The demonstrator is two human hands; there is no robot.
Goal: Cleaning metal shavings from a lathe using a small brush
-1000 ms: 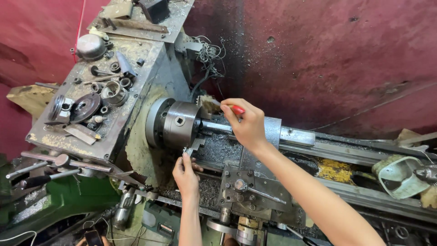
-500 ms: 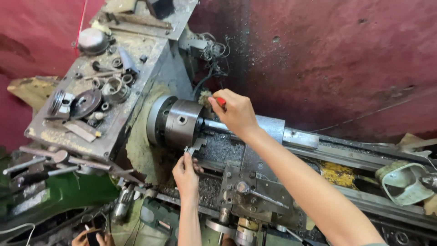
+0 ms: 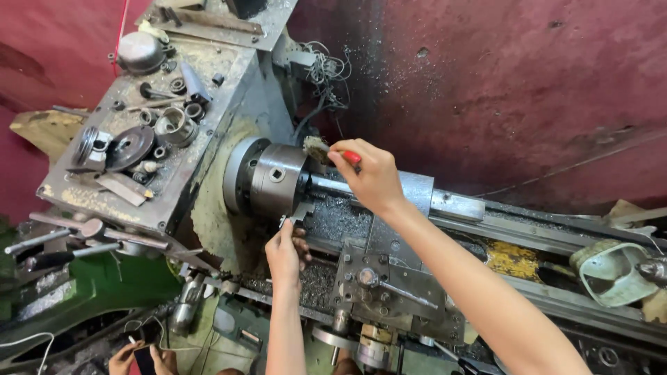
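The right hand (image 3: pixel 372 177) is closed around the red handle of a small brush (image 3: pixel 321 148), whose worn bristles sit just beside the top of the lathe chuck (image 3: pixel 274 182), on the side facing the wall. The left hand (image 3: pixel 286 253) reaches up from below, its fingertips pinched on the stepped jaw (image 3: pixel 300 212) that juts out at the bottom of the chuck. A grey bar (image 3: pixel 333 186) runs out of the chuck toward the carriage (image 3: pixel 396 285), and fine metal chips (image 3: pixel 337 221) lie thick on the bed under it.

To brush well here, the bristles probably need short strokes away from the chuck face so the chips drop onto the bed rather than into the jaw slots. The left hand seems best kept steady on the jaw, fingers clear of the sharp steps. The chuck looks still, and it should stay so while both hands are this close.

On top of the headstock (image 3: pixel 208 83) lie rings, gears and a round metal lid, well apart from the hands. At the bottom edge another person's hands (image 3: pixel 142 357) hold a phone
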